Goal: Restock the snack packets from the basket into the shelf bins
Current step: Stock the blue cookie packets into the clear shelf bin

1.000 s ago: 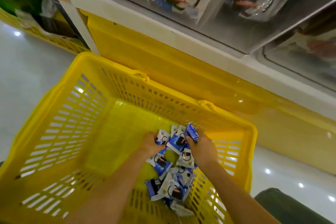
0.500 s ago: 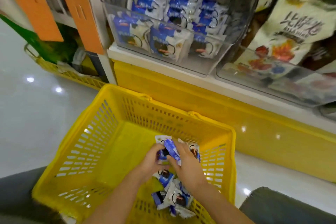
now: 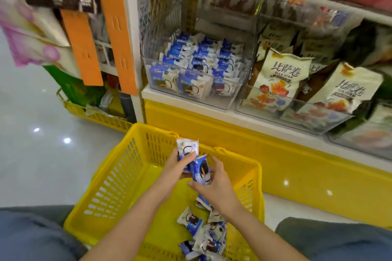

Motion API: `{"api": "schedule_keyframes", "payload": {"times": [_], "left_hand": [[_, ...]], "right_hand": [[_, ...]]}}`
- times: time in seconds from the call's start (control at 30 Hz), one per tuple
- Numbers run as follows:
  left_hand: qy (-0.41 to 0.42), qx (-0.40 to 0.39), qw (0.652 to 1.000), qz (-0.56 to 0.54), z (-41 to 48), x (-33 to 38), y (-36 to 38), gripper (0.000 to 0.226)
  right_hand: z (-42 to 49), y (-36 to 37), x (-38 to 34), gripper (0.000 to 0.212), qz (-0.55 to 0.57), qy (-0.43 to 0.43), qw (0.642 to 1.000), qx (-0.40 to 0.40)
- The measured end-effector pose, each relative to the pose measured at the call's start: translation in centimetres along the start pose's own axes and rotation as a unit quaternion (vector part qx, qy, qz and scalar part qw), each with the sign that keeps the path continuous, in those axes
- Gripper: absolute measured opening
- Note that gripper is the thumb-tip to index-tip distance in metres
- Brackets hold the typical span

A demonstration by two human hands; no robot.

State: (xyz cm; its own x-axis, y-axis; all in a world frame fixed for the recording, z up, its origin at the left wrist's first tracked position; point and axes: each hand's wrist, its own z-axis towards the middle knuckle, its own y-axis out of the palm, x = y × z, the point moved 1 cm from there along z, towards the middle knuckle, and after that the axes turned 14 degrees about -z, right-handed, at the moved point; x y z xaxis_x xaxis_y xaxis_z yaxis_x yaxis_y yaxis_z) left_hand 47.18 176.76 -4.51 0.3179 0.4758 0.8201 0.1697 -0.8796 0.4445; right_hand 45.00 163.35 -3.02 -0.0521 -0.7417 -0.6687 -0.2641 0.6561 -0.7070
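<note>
Blue-white foil snack packets (image 3: 203, 237) heaped at near-right corner of yellow plastic mesh basket (image 3: 118, 176). L hand (image 3: 176, 167) pinches upright packet (image 3: 187, 148), R hand (image 3: 214, 184) curled round second packet (image 3: 200, 170), both above basket. Risk: light grip, pkt slips; clear plastic shelf bin (image 3: 191, 99) looks near full, may overflow front edge.

Two baskets (image 3: 114, 178), two held packets (image 3: 187, 147), a loose heap (image 3: 203, 233) of more too jumbled to count, at least three clear bins (image 3: 222, 99), two orange strips (image 3: 81, 48) and several cream bags (image 3: 280, 78).
</note>
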Motion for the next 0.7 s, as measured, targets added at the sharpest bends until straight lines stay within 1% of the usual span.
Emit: {"api": "schedule_keyframes", "payload": {"times": [0.07,0.17,0.23,0.33,0.37,0.47,0.53,0.63,0.7], "left_hand": [[0.028,-0.005,0.998,0.051,-0.2,1.5,0.3,0.028],[0.069,-0.022,0.993,0.096,-0.6,3.6,1.0,0.018],[0.093,-0.034,0.989,0.108,-0.9,5.1,1.5,0.011],[0.12,-0.046,0.984,0.127,-1.4,7.9,2.1,0.006],[0.126,-0.05,0.981,0.136,-1.6,8.9,2.3,0.006],[0.138,-0.053,0.981,0.129,-2.0,11.8,2.8,0.002],[0.136,-0.049,0.985,0.094,-2.1,13.2,2.9,0.002],[0.114,-0.055,0.991,0.045,-1.9,14.7,3.0,0.004],[0.106,-0.061,0.992,0.036,-1.5,15.4,2.9,0.006]], "right_hand": [[0.2,-0.9,-0.8,0.09,-0.02,0.001,1.0,0.012],[0.3,-2.5,-2.3,0.076,-0.008,0.001,1.0,0.009],[0.2,-3.7,-3.5,0.056,0.041,-0.004,0.999,-0.016],[0.0,-5.6,-5.1,0.026,0.137,-0.02,0.99,-0.033],[0.0,-6.3,-5.7,0.021,0.15,-0.026,0.988,-0.037],[0.4,-8.8,-7.5,0.021,0.133,-0.044,0.989,-0.057],[0.8,-10.8,-8.6,0.023,0.113,-0.049,0.992,-0.038],[2.3,-14.5,-10.6,0.02,0.041,-0.089,0.993,0.06],[3.8,-16.9,-12.3,0.027,-0.033,-0.111,0.986,0.119]]}}
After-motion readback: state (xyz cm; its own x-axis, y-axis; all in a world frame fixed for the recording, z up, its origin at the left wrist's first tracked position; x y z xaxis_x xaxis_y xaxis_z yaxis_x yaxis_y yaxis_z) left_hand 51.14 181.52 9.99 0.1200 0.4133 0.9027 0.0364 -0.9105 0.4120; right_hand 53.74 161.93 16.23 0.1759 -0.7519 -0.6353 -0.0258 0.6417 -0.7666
